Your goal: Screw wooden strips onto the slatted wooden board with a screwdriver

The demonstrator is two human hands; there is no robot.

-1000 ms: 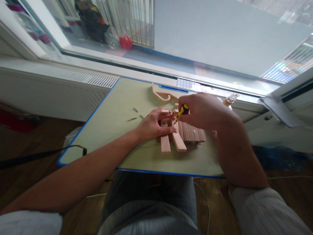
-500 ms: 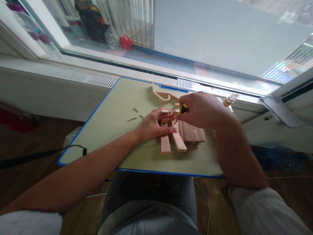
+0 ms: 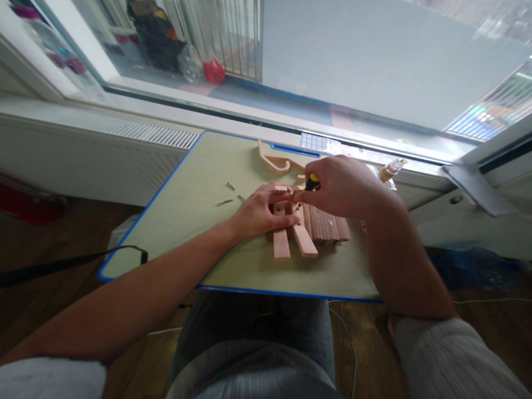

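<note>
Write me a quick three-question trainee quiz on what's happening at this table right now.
1. Which hand grips the yellow-and-black screwdriver?
2. True or false: the left hand touches the wooden pieces.
3. Where do the loose metal pieces lie?
A) On the floor
B) On the table, left of the wooden pieces
C) On the windowsill

Key:
1. The right hand
2. True
3. B

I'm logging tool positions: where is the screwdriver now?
In the head view, just right of centre, the screwdriver is gripped in the right hand, its shaft pointing down at the angled wooden piece by the left hand.
</note>
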